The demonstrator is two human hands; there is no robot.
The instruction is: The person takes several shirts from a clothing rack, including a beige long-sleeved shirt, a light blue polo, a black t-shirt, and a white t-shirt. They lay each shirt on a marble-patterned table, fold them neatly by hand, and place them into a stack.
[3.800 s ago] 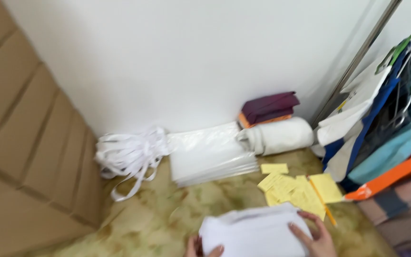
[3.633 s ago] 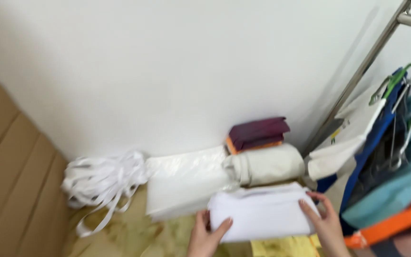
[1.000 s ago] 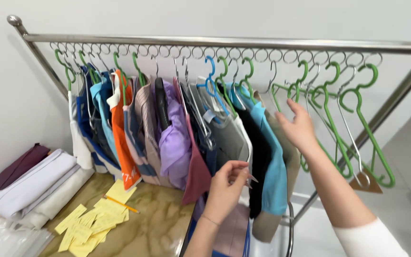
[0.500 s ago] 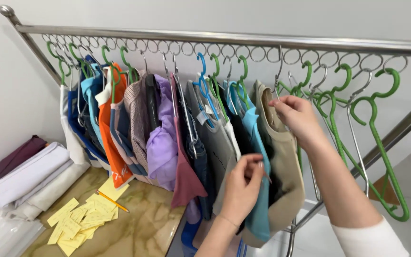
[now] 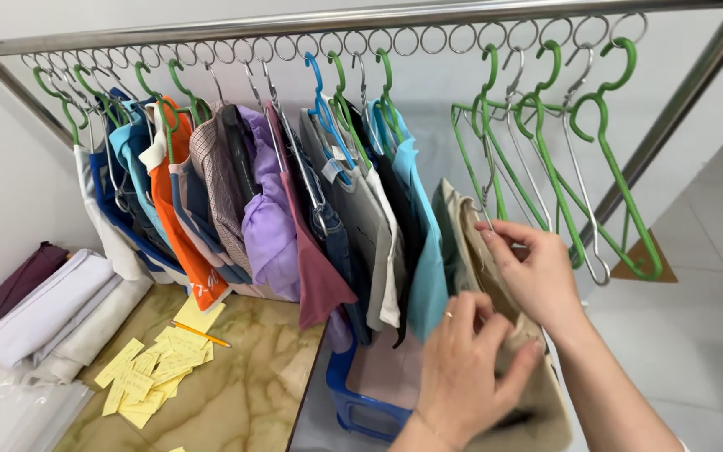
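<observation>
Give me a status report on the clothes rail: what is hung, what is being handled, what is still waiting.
Done: a row of garments on hangers fills the left of the steel clothes rail. In hand: the left hand and right hand both grip the hanging beige fabric garment. Left: several empty green plastic hangers hang to the right, and folded white and maroon cloths lie stacked on the marble-patterned table.

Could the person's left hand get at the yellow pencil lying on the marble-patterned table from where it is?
Probably yes, once it lets go: the left hand is pressed on the beige hanging garment, and the yellow pencil lies uncovered on the marble-patterned table, lower left, with only hanging clothes above.
</observation>
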